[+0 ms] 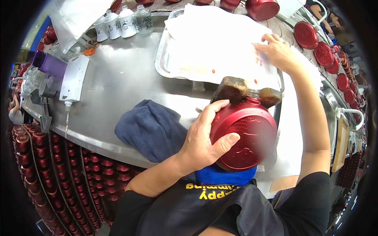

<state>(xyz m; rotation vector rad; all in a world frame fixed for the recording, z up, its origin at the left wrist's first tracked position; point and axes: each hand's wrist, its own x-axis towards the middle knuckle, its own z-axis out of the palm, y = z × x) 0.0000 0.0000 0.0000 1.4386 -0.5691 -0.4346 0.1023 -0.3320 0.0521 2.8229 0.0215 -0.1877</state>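
Red round flask sits low and right of centre in my head view, at the near edge of the metal counter, its neck pointing away from the person. I see the neck lying between two dark brown blocks, one to each side of it. A bright blue cloth shows just below the flask, next to the dark apron.

The left hand has hold of the flask: its thumb lies across the embossed front while the other fingers press along the left rim. The right hand reaches over the white sheets in the metal tray, fingers bent and slightly apart; I cannot tell whether the tips pinch anything. Small red marks dot the sheets near that hand.

Left of the flask I have a crumpled grey-blue towel on the counter, and farther left a white squeeze container. Small white bottles stand along the far edge.
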